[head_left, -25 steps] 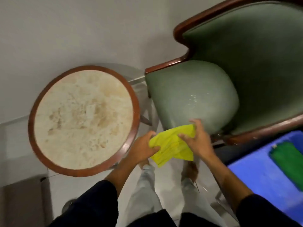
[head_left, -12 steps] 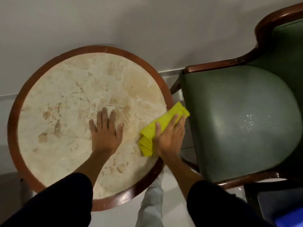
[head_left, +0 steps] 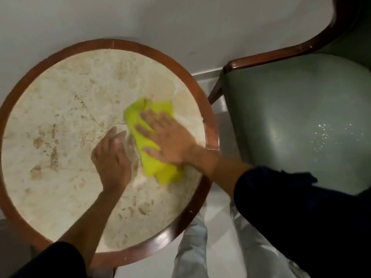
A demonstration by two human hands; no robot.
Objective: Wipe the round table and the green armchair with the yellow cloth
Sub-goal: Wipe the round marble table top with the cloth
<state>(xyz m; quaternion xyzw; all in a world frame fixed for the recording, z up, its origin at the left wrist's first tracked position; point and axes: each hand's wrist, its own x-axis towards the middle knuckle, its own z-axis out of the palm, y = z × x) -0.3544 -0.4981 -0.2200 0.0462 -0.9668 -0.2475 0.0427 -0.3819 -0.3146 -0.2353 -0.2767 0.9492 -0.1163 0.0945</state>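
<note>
The round table [head_left: 60,109] has a beige marble top inside a reddish wooden rim and fills the left of the view. The yellow cloth [head_left: 148,155] lies on the right half of the top. My right hand [head_left: 170,137] presses flat on the cloth, fingers spread and pointing left. My left hand [head_left: 112,157] rests on the marble just left of the cloth, its fingers blurred and touching the cloth's edge. The green armchair [head_left: 297,121] stands at the right, its padded seat bearing small shiny specks.
A pale wall runs behind the table and the chair. The chair's wooden arm [head_left: 281,55] curves up at the top right. My legs in light trousers [head_left: 192,251] stand on the pale floor between the table and the chair.
My right hand has slid the cloth from the table's right rim inward across the marble. My left hand has shifted right, up against the cloth. The view has moved closer over the table.
</note>
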